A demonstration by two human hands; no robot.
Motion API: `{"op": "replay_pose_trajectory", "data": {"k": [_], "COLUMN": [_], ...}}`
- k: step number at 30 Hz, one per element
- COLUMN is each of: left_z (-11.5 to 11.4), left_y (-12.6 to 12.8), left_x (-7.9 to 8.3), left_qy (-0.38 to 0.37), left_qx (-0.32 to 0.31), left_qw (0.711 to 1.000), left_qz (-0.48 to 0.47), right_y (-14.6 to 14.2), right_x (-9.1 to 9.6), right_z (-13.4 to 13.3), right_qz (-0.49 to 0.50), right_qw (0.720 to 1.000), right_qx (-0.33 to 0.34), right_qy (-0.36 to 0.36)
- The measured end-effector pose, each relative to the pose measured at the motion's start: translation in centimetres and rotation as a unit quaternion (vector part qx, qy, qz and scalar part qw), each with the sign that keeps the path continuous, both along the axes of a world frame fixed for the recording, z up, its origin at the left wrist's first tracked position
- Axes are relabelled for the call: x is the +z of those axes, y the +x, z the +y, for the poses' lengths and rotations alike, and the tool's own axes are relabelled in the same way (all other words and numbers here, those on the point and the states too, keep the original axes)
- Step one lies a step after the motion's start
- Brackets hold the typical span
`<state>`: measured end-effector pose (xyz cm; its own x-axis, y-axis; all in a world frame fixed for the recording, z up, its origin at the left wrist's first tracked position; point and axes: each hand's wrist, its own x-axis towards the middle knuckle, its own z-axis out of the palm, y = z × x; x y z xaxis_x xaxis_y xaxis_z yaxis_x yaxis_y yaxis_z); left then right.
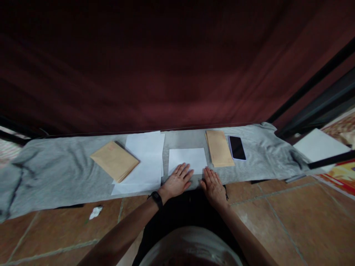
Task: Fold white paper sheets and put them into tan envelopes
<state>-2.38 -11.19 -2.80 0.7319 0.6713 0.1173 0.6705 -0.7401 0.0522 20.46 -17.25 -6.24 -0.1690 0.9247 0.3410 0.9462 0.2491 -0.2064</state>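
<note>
My left hand (177, 180) lies flat with fingers stretched out, its fingertips on the near edge of a folded white paper (187, 159). My right hand (213, 184) rests flat beside it on the grey cloth (55, 173), fingers together and extended, close to the paper's near right corner. A black band sits on my left wrist. Left of the paper lies a stack of white sheets (145, 162) with a pile of brown envelopes (114, 161) overlapping it. A second pile of brown envelopes (219, 147) lies to the right.
A black phone (237, 147) lies next to the right envelopes. A dark red curtain (166, 66) hangs behind the cloth. Tiled floor (291, 221) is in front, with a white scrap (95, 212) on it. A white sheet (318, 146) and dark bars stand at the right.
</note>
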Motion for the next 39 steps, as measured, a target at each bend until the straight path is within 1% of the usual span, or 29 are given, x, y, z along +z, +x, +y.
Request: {"op": "replay_pose_trajectory", "data": {"k": [3, 6, 9, 11, 15, 20, 26, 32, 35, 39], "left_z": [-0.2, -0.2, -0.2, -0.2, -0.2, -0.2, -0.3, -1.1, -1.1, -0.2], "left_y": [0.0, 0.0, -0.1, -0.1, -0.1, -0.1, -0.4, -0.7, -0.2, 1.2], "left_x": [-0.1, -0.2, -0.4, -0.6, -0.9, -1.0, -1.1, -1.5, -1.2, -0.5], "left_qy": [-0.01, -0.015, -0.014, -0.009, -0.002, -0.003, 0.003, 0.019, 0.009, 0.0], "left_qx": [-0.004, -0.006, -0.012, -0.009, -0.005, -0.001, 0.004, 0.048, 0.075, 0.105], "left_qw": [1.0, 1.0, 1.0, 1.0, 1.0, 1.0, 1.0, 0.998, 0.996, 0.993], "left_qz": [-0.001, 0.005, 0.008, 0.005, 0.0, -0.008, -0.018, -0.044, -0.051, -0.063], "right_y": [-0.8, -2.2, -3.4, -3.6, -2.6, -1.0, -0.1, 0.3, 0.3, 0.2], "right_x": [0.6, 1.1, 1.1, 0.8, 0.2, 0.2, -0.2, -0.4, -0.4, -0.5], "right_z": [0.6, 1.3, 1.6, 1.6, 1.1, 0.6, 0.2, 0.0, 0.0, 0.0], "right_qz": [0.013, 0.013, 0.0, -0.009, -0.022, -0.034, -0.027, -0.021, -0.023, -0.021], "right_qw": [1.0, 0.999, 0.998, 0.998, 0.999, 0.999, 0.999, 0.999, 0.999, 0.999], "right_qx": [0.008, 0.034, 0.059, 0.059, 0.042, 0.029, 0.017, 0.017, 0.016, 0.012], "right_qy": [-0.006, -0.015, -0.021, -0.018, -0.01, -0.012, 0.007, 0.022, 0.021, 0.021]}}
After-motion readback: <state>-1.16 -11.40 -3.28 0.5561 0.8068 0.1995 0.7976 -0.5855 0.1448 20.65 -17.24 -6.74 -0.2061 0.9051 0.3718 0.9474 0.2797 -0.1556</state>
